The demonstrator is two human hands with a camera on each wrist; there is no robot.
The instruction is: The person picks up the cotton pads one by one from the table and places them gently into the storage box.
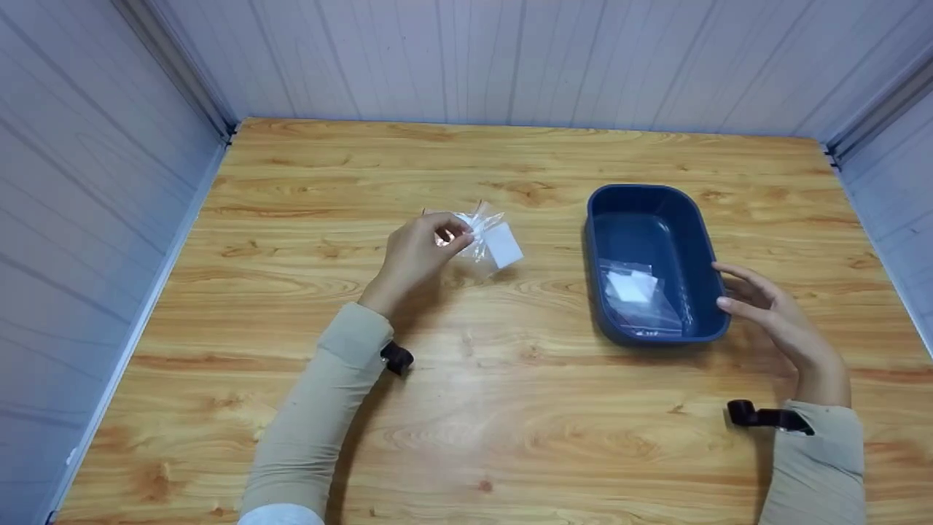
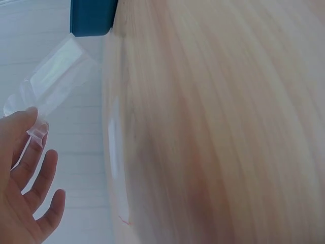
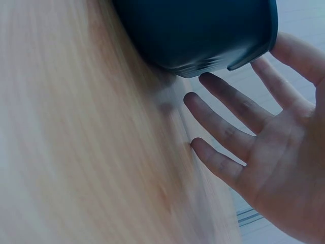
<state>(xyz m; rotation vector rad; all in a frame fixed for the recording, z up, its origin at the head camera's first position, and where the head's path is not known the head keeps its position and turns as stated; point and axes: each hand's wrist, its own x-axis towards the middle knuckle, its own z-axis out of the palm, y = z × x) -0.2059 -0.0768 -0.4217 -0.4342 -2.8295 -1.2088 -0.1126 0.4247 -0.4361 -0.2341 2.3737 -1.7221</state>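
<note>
Between thumb and forefinger, my left hand (image 1: 419,251) pinches a clear plastic bag (image 2: 58,76) with a white square piece (image 1: 504,246) in it, raised above the table in the left wrist view. Under it, another clear bag (image 2: 116,147) with a red line at its end lies flat on the wood, mostly hidden by the hand in the head view. My right hand (image 1: 780,321) touches the right rim of a dark blue bin (image 1: 645,338) with thumb and fingertip, its fingers extended. Inside the bin lies clear bagging (image 1: 645,310) with a white piece (image 1: 633,286).
The wood-grain table (image 1: 510,437) is bounded by pale panelled walls (image 1: 466,58) at the back and both sides. A black wrist mount (image 1: 397,359) is strapped to the left sleeve, and a similar mount (image 1: 765,417) to the right.
</note>
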